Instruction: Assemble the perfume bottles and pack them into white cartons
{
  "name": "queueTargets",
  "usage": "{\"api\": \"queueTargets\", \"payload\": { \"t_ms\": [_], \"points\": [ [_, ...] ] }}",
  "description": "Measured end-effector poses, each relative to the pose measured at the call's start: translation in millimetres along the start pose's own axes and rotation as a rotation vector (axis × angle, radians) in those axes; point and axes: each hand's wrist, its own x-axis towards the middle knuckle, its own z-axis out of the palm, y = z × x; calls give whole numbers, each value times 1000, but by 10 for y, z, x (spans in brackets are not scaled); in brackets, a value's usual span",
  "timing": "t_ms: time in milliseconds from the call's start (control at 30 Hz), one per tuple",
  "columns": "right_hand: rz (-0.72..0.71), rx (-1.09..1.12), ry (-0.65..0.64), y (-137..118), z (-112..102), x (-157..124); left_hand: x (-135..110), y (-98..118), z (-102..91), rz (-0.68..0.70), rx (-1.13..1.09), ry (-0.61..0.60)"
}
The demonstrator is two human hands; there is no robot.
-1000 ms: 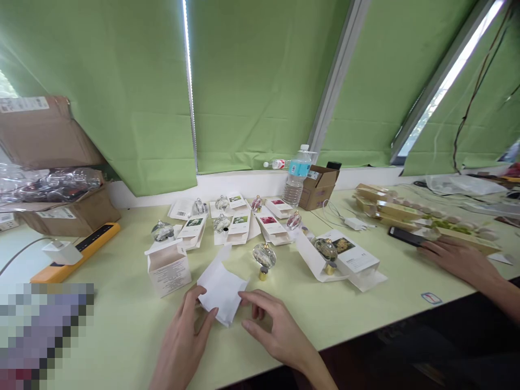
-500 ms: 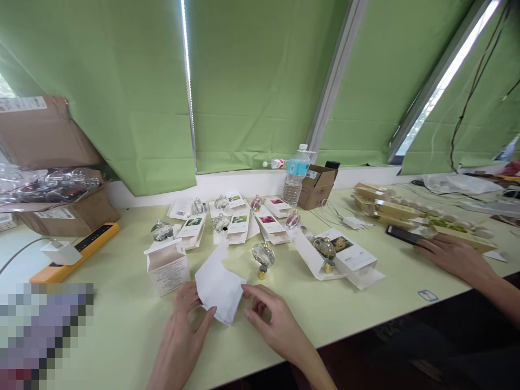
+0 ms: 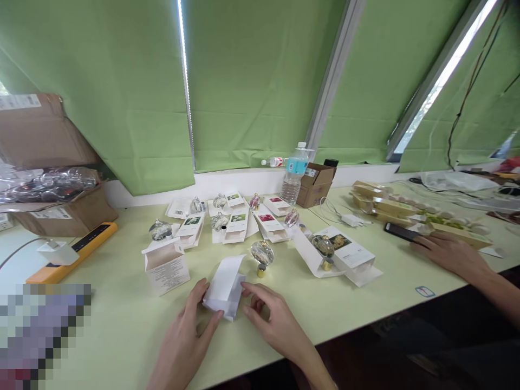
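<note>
The left hand [image 3: 190, 325] grips a folded white paper piece [image 3: 226, 281] by its left side, thumb at the near edge and forefinger at the far corner. The right hand [image 3: 276, 319] is loosely curled at the opposite side, thumb and forefinger parted; whether that forefinger touches the edge is hard to tell. The lower fingers of both hands are hidden, and so is the underside of the paper piece, which sits between the hands near the front of the tabletop [image 3: 122, 336].

Just beyond it lie a round glass bottle [image 3: 262, 253] and a gold cap [image 3: 261, 271]; an open carton [image 3: 167, 271] stands to the left, its print too small to read. Farther back are flower-picture boxes [image 3: 236, 225] with more bottles, some partly covered by flaps. To the right, another person's hand [image 3: 447, 252] rests by a black phone [image 3: 402, 233], the forearm cut off by the frame edge. A pixelated patch [image 3: 44, 336] masks the lower left corner.

Half a second ago the paper piece shows one broad face with a narrow flap reaching away; now a crease crosses it and a wide upper panel leans above the lower part.
</note>
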Motion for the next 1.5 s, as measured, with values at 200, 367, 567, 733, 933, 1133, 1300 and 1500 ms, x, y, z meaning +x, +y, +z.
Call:
{"api": "queueTargets", "payload": {
  "t_ms": [200, 367, 567, 733, 933, 1133, 1300, 1500],
  "points": [
    [7, -33, 13, 16, -2, 15, 9, -62, 33, 45, 51, -17],
    [-22, -42, -5, -8, 4, 16, 24, -56, 82, 113, 150, 10],
    [-14, -63, -33, -35, 4, 0, 70, 13, 176, 244, 314, 107],
    [-16, -61, -33, -44, 1, 0, 82, 42, 221, 287, 395, 155],
    [-12, -38, -21, -73, -17, 9, 75, 22, 203, 323, 410, 139],
    [-54, -54, -33, -119, -34, 28, 65, 25, 195, 338, 405, 117],
    [-54, -48, -28, -117, -38, 28, 48, -1, 198, 302, 402, 115],
    [-68, -53, 20, -101, -32, 22, 65, -15, 196, 371, 412, 95]
  ]
}}
